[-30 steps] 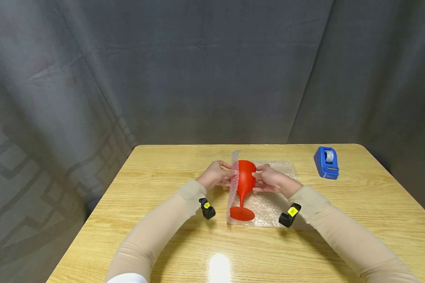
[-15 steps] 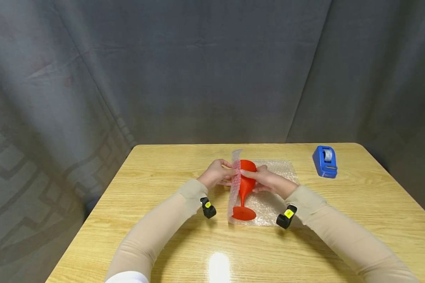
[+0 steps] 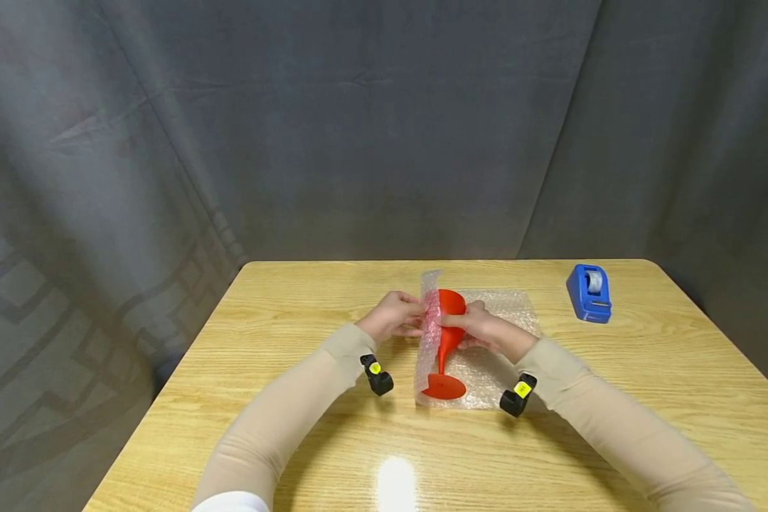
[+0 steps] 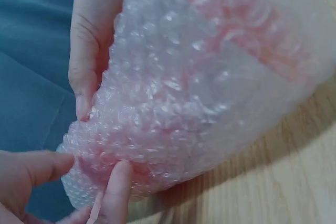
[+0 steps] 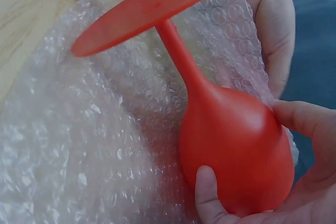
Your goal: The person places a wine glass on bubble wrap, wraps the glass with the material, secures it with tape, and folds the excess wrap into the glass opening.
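A red plastic goblet (image 3: 451, 341) lies on a sheet of bubble wrap (image 3: 512, 306), its round foot toward me. The wrap's left side is raised as a flap (image 3: 430, 334) along the bowl. My left hand (image 3: 393, 317) holds this flap from outside; in the left wrist view its thumb and a finger (image 4: 118, 187) lie on the bubbles. Round the bowl from the right, my right hand (image 3: 486, 328) grips the goblet, thumb reaching to the flap's edge. In the right wrist view, fingers (image 5: 207, 187) lie on the red bowl (image 5: 236, 145). Some left fingertips are hidden.
A blue tape dispenser (image 3: 590, 295) with a roll of tape stands at the right rear of the wooden table (image 3: 320, 441). Behind the table hangs a grey curtain (image 3: 384, 142).
My right thumb has crossed the bowl from its right side to the flap's edge. The goblet and flap have shifted slightly right, and the flap now leans further over the bowl.
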Tool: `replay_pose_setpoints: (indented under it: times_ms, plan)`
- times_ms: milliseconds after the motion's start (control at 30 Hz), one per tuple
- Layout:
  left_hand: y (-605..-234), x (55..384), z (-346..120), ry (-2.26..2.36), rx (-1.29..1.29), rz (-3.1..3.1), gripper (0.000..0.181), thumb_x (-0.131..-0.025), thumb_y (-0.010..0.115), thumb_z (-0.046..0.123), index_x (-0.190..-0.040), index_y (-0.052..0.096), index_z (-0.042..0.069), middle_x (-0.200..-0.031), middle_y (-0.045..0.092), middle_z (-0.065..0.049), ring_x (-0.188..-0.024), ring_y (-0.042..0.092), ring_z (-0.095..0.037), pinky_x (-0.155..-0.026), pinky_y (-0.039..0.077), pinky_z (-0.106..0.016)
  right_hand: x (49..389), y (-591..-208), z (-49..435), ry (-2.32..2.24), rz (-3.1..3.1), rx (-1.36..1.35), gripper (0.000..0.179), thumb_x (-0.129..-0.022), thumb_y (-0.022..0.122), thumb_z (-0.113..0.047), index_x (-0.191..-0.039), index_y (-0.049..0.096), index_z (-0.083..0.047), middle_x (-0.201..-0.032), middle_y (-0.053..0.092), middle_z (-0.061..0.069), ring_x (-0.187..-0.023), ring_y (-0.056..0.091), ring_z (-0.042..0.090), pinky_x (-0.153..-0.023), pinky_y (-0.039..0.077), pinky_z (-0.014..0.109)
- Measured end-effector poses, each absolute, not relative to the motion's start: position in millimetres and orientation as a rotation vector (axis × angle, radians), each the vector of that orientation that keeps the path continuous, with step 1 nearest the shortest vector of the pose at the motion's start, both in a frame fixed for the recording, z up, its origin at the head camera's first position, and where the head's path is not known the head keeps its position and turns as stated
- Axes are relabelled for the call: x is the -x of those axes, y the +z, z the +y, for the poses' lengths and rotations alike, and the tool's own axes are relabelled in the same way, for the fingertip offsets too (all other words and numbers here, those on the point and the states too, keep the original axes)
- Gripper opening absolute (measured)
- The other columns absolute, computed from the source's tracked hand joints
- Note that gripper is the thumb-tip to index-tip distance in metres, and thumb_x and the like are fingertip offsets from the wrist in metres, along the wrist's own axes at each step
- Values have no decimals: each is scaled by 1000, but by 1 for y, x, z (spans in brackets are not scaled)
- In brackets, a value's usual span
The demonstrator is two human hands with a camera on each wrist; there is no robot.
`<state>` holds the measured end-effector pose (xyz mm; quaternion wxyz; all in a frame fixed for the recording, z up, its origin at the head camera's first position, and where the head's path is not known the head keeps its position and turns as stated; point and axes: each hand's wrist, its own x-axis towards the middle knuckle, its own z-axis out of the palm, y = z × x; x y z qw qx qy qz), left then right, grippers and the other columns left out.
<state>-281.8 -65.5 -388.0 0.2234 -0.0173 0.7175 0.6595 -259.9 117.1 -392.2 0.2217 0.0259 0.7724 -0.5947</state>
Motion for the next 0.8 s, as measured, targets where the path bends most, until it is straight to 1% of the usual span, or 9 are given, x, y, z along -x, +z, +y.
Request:
replay_pose_setpoints:
  times_ms: [133,233,367,500,567,700,800]
  plan:
    - [-391,282,-67,1855,93,1899,20,-94,60,4,-109,58,-10,-81,61,-8,-75,61,-16,-79,58,-31,260,-394,118,-1662,2117,-68,70,-90,60,-19,-127,8,9,-114,34,23,-60,51,13,-54,52,20]
    - [-393,282,-68,1845,98,1886,21,-94,61,5,-109,62,-10,-79,62,-6,-73,61,-14,-81,58,-31,260,-394,119,-1669,2105,-66,70,-90,60,-19,-127,8,9,-111,37,22,-58,51,12,-52,51,19]
    - [-394,283,-68,1817,95,1888,18,-95,60,7,-107,59,-5,-79,61,-5,-72,60,-13,-83,57,-31,260,-393,119,-1685,2089,-66,70,-90,60,-18,-127,7,9,-107,40,21,-56,51,11,-51,51,19]
    - [-393,282,-68,1777,78,1921,20,-96,59,8,-111,55,-4,-83,61,-6,-75,60,-15,-87,56,-36,260,-394,119,-1697,2083,-76,70,-90,60,-18,-128,7,8,-104,42,20,-56,51,11,-51,51,19]
    - [-393,281,-68,1757,77,1941,22,-96,58,10,-113,53,-3,-86,62,-7,-77,61,-17,-88,56,-39,260,-394,118,-1701,2082,-79,71,-90,60,-19,-128,7,8,-103,43,19,-57,52,11,-52,52,19]
    - [-394,281,-69,1755,84,1935,24,-97,58,12,-114,49,-1,-94,64,-12,-79,63,-21,-83,57,-41,259,-394,117,-1698,2085,-80,72,-90,61,-19,-129,6,8,-103,43,20,-59,53,12,-53,53,20]
    - [-394,282,-70,1769,86,1927,25,-97,58,12,-115,48,-1,-95,63,-13,-79,63,-22,-80,58,-40,259,-394,115,-1690,2083,-81,73,-90,61,-20,-129,5,8,-104,44,20,-61,55,13,-55,54,22]
